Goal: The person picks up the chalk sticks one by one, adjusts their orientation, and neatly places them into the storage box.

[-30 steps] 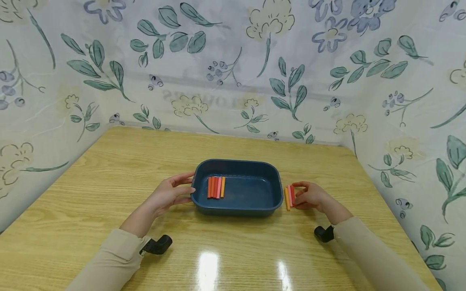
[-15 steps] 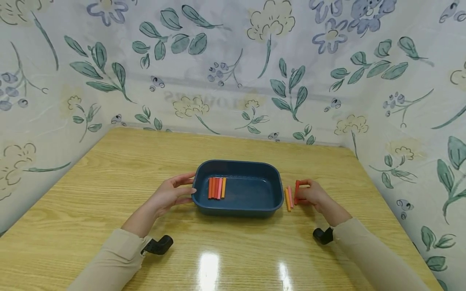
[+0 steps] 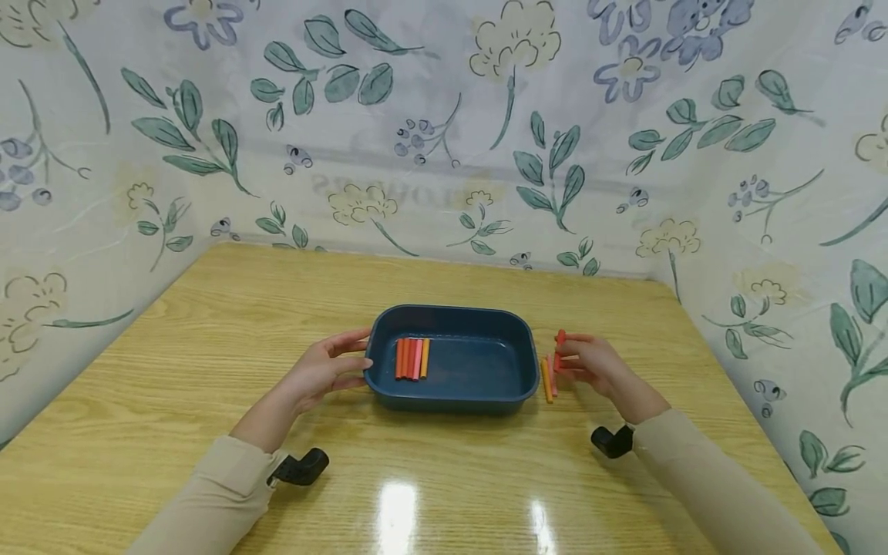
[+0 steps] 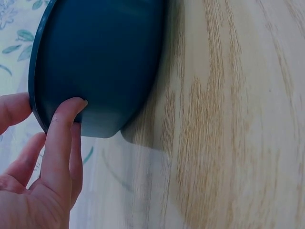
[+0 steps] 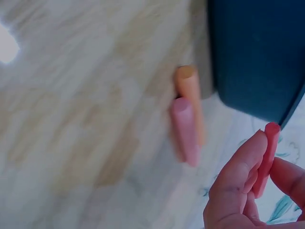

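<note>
A dark blue tray (image 3: 516, 339) sits mid-table with several orange, red and pink sticks (image 3: 412, 358) lying side by side at its left end. My left hand (image 3: 326, 370) (image 4: 47, 157) grips the tray's left end (image 4: 95, 71), thumb at the rim, fingers on the outer wall. My right hand (image 3: 590, 362) (image 5: 252, 191), just right of the tray, pinches a red stick (image 3: 559, 347) (image 5: 264, 160) lifted off the table. An orange stick (image 3: 546, 379) (image 5: 190, 102) and a pink stick (image 3: 553, 378) (image 5: 185, 129) lie on the table beside the tray's right wall.
The wooden table (image 3: 208, 331) is hemmed in by floral cloth walls (image 3: 444, 131) at the back and on both sides. Black wrist camera mounts (image 3: 301, 466) sit at both sleeves. Glare spots lie on the near tabletop.
My right hand picked the red stick out of the group beside the tray and raised it, moving slightly left toward the tray. The left hand and tray stayed put.
</note>
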Available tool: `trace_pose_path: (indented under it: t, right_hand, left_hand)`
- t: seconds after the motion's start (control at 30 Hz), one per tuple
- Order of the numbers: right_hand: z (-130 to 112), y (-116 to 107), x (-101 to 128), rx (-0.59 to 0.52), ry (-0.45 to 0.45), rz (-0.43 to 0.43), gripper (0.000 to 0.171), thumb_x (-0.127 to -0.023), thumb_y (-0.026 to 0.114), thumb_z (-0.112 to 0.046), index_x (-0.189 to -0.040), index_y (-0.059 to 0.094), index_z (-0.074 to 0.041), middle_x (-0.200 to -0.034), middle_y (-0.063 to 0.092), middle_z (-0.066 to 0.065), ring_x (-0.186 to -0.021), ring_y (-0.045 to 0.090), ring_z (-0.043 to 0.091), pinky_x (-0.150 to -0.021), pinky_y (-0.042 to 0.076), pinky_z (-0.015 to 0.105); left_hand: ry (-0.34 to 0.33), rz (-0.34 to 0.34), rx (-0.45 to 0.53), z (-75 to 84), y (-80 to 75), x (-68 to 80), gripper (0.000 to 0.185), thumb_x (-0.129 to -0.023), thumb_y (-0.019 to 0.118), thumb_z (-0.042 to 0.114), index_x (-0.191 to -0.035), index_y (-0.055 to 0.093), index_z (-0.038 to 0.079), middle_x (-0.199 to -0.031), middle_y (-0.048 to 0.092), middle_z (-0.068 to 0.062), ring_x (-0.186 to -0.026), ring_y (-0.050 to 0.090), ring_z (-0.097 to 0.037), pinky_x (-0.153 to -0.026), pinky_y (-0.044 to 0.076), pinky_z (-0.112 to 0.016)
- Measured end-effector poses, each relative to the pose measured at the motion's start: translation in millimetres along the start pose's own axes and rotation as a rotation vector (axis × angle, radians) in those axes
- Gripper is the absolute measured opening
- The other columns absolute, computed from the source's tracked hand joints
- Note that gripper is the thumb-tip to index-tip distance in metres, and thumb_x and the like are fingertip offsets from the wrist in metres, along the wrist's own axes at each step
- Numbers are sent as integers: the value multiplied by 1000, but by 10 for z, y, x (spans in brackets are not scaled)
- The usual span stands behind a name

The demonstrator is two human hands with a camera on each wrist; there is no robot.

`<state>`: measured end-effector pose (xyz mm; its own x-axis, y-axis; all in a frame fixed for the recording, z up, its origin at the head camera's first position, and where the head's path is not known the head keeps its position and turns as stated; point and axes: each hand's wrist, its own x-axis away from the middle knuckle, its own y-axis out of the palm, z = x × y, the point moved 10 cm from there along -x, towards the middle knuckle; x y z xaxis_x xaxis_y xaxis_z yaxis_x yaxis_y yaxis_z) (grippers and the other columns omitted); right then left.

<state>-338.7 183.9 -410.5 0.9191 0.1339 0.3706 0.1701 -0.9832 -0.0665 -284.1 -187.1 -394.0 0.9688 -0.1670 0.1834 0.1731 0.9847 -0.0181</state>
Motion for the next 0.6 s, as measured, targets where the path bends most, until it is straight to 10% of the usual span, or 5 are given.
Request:
trace_pose_path:
  t: [0.6]
  right_hand:
    - [-435, 358, 37, -53, -57, -57, 51, -92, 51, -5, -137, 32, 12, -95, 55, 12, -66, 62, 13, -66, 56, 24]
  left_hand:
    - [3, -3, -2, 2, -12, 5, 61, -89, 60, 2, -143, 33, 1, -137, 33, -26, -92, 62, -16, -82, 53, -37]
